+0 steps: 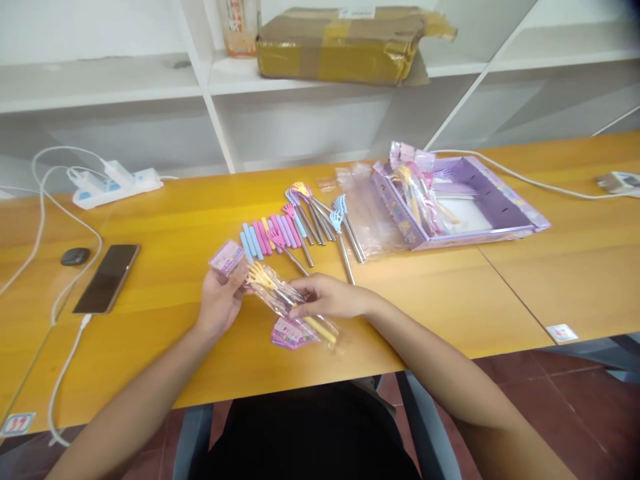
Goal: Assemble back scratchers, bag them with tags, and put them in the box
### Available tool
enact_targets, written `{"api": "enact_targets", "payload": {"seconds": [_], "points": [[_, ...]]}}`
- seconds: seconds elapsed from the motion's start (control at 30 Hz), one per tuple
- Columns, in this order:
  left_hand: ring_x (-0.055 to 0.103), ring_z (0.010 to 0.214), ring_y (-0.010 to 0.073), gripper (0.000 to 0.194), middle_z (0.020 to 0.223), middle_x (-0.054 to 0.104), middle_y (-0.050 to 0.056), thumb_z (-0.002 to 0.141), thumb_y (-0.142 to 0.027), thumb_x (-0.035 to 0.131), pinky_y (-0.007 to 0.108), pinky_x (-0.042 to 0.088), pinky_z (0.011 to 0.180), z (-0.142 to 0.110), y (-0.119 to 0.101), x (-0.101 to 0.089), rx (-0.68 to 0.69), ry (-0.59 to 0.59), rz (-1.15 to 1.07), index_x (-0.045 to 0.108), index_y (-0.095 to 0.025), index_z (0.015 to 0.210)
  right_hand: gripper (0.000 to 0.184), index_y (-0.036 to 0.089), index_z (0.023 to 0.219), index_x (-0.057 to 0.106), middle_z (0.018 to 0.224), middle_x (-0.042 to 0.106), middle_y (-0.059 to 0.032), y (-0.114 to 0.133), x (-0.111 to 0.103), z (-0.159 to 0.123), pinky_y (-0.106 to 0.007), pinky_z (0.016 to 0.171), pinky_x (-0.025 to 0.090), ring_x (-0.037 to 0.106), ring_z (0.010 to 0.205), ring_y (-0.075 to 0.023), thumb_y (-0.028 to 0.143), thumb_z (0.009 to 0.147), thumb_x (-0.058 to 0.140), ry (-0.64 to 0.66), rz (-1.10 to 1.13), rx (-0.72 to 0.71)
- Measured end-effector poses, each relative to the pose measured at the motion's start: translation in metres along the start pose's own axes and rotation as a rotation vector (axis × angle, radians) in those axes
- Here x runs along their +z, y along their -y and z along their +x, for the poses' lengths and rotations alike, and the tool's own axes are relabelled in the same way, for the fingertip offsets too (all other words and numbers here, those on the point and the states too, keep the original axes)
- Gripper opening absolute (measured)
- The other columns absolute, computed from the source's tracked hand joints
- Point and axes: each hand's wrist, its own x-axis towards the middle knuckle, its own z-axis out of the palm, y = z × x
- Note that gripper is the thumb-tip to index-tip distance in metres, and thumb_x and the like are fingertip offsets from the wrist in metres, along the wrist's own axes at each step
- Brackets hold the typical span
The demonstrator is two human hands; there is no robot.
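A yellow back scratcher (263,275) with a metal rod and yellow handle lies inside a clear plastic bag (280,305), tilted between my hands. My left hand (220,300) pinches the bag's upper end, where a purple header card (227,257) sticks up. My right hand (325,297) is closed round the bag near the handle. Under the bag, a small stack of printed cards (290,333) rests on the table. Just beyond my hands lie pink, purple, blue and yellow handles (270,235) in a row, beside loose back scratchers with metal rods (345,250).
A purple tray (500,233) at the right holds bagged back scratchers (423,193); clear bags (367,207) lie beside it. On the left are a phone (107,279) with a cable, a dark mouse-like object (75,257) and a power strip (117,187). A taped carton (340,47) sits on the shelf.
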Motion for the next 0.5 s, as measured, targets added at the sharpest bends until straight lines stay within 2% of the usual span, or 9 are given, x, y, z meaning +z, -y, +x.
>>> {"api": "enact_targets", "payload": {"seconds": [0.07,0.13,0.2,0.27,0.37,0.43,0.5], "points": [[0.069,0.071,0.0124,0.049,0.092,0.072,0.0,0.081,-0.05,0.093,0.022,0.058,0.062,0.001,-0.001,0.0,-0.006,0.065,-0.048,0.064,-0.022,0.109,0.029,0.018,0.1,0.072,0.09,0.071,0.0004,0.002,-0.008,-0.001,-0.029,0.079,0.054,0.067,0.084,-0.0161,0.046,0.104,0.068,-0.08,-0.104,-0.015],[0.069,0.07,0.0143,0.049,0.091,0.07,0.0,0.087,-0.056,0.085,0.026,0.058,0.062,0.001,-0.001,0.001,-0.026,0.135,-0.072,0.063,-0.022,0.115,0.028,0.019,0.104,0.073,0.093,0.073,-0.0016,0.007,-0.017,-0.005,-0.031,0.082,0.053,0.068,0.088,-0.0188,0.043,0.108,0.059,-0.23,-0.273,-0.048],[0.066,0.064,0.0135,0.048,0.086,0.067,-0.001,0.09,-0.056,0.08,0.025,0.053,0.056,-0.001,0.0,0.001,-0.048,0.168,-0.066,0.063,-0.02,0.118,0.023,0.021,0.118,0.072,0.097,0.076,-0.0039,0.015,-0.03,-0.012,-0.033,0.086,0.053,0.07,0.093,-0.0219,0.037,0.109,0.057,-0.458,-0.46,-0.068],[0.062,0.06,0.0123,0.042,0.082,0.064,-0.002,0.093,-0.051,0.077,0.024,0.047,0.052,-0.003,0.003,0.001,-0.067,0.181,-0.039,0.062,-0.019,0.116,0.032,0.022,0.136,0.066,0.099,0.077,-0.0062,0.023,-0.05,-0.025,-0.037,0.087,0.053,0.071,0.093,-0.0254,0.031,0.107,0.057,-0.715,-0.626,-0.052],[0.06,0.057,0.0119,0.035,0.08,0.063,-0.003,0.098,-0.047,0.072,0.024,0.044,0.051,-0.007,0.006,0.0,-0.079,0.215,0.015,0.061,-0.02,0.116,0.045,0.021,0.149,0.06,0.106,0.075,-0.0122,0.029,-0.099,-0.054,-0.043,0.089,0.054,0.069,0.094,-0.03,0.028,0.105,0.055,-1.098,-0.873,-0.034],[0.06,0.058,0.012,0.035,0.08,0.062,-0.003,0.1,-0.049,0.07,0.025,0.044,0.053,-0.008,0.008,-0.002,-0.067,0.252,0.043,0.061,-0.02,0.117,0.047,0.019,0.151,0.059,0.124,0.07,-0.0186,0.026,-0.139,-0.077,-0.047,0.097,0.052,0.067,0.109,-0.0329,0.028,0.106,0.051,-1.329,-1.045,-0.029],[0.06,0.059,0.012,0.037,0.081,0.063,-0.003,0.101,-0.053,0.069,0.025,0.044,0.055,-0.01,0.01,-0.004,-0.056,0.29,0.069,0.062,-0.02,0.117,0.051,0.015,0.157,0.053,0.135,0.063,-0.025,0.015,-0.174,-0.096,-0.049,0.103,0.049,0.063,0.121,-0.0354,0.028,0.109,0.043,-1.458,-1.193,0.104]]}}
